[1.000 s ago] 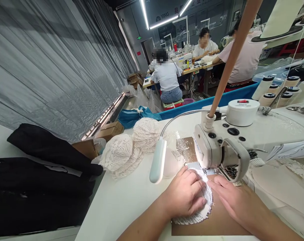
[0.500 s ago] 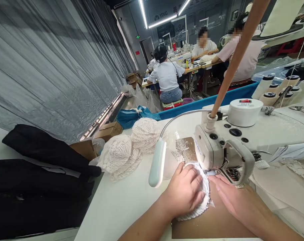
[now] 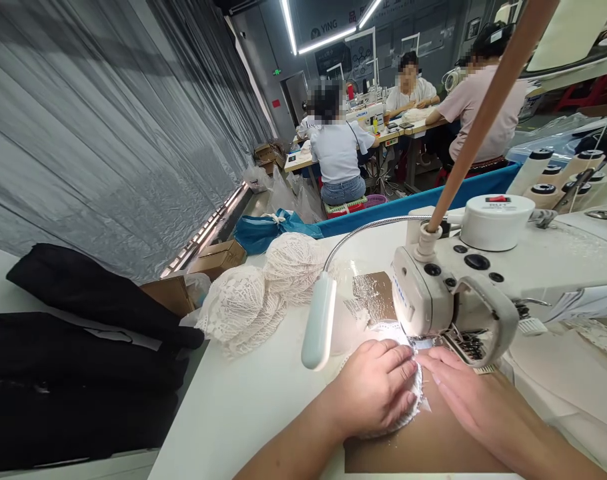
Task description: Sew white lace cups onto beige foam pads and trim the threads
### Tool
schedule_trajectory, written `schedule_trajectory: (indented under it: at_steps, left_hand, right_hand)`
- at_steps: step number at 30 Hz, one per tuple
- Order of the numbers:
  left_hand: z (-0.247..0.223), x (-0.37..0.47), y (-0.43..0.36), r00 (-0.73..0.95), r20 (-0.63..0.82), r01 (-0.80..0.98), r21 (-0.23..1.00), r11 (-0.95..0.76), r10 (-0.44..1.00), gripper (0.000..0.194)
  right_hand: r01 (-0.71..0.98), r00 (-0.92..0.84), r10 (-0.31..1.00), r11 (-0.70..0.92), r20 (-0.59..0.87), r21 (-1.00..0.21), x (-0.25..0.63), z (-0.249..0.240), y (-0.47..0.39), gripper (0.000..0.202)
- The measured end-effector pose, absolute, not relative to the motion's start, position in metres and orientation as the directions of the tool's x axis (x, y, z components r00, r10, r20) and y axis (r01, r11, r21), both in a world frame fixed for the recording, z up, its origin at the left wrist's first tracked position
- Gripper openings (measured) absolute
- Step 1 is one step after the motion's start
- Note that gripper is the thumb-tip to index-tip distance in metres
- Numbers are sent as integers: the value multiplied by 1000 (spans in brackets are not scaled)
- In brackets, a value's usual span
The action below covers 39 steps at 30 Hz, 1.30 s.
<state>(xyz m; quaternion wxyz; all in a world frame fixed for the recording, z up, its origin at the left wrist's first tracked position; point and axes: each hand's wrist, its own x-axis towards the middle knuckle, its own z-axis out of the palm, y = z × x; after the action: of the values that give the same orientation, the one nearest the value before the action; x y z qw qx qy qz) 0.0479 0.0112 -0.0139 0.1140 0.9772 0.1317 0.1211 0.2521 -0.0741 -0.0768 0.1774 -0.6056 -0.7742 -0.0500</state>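
Note:
A round white lace piece (image 3: pixel 417 395) lies on the brown work surface (image 3: pixel 433 447) at the front of a white sewing machine (image 3: pixel 423 300). Over the lace rests my left hand (image 3: pixel 378 383), palm down with slightly bent fingers; its fingertips touch the piece near the presser foot. To the right, my right hand (image 3: pixel 463 380) lies flat with fingers stretched out, its tips at the edge of the lace beside the foot. The needle area is partly hidden by the machine head.
Stacked lace cups (image 3: pixel 238 303) stand on the white table left of a lamp (image 3: pixel 318 323) on a bendable neck. Thread cones (image 3: pixel 533 170) are at the right, dark cloth (image 3: pixel 83 373) at the far left. Several people sit at machines behind a blue cloth barrier (image 3: pixel 383 208).
My left hand has moved slightly right, with its fingertips closer to the presser foot and my right hand. The view has shifted a little.

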Motion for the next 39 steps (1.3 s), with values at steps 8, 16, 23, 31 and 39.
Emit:
schedule_trajectory:
  at_steps: [8, 16, 23, 31, 39]
  left_hand:
    - [-18, 50, 14, 921, 218, 271, 236, -933, 322, 39]
    - [-21, 52, 15, 923, 232, 273, 165, -948, 307, 33]
    - [-26, 50, 20, 921, 244, 256, 205, -945, 303, 31]
    - [-25, 53, 21, 896, 263, 307, 216, -927, 358, 32]
    - [-33, 53, 25, 858, 311, 367, 185, -912, 409, 29]
  right_hand:
    - [967, -195, 876, 246, 440, -62, 245, -62, -69, 41]
    - [955, -272, 811, 292, 518, 44, 247, -58, -67, 41]
    - [957, -233, 866, 285, 442, -53, 252, -81, -74, 43]
    - [958, -239, 903, 280, 357, -67, 259, -97, -79, 47]
    - [959, -215, 897, 268, 386, -88, 253, -86, -75, 51]
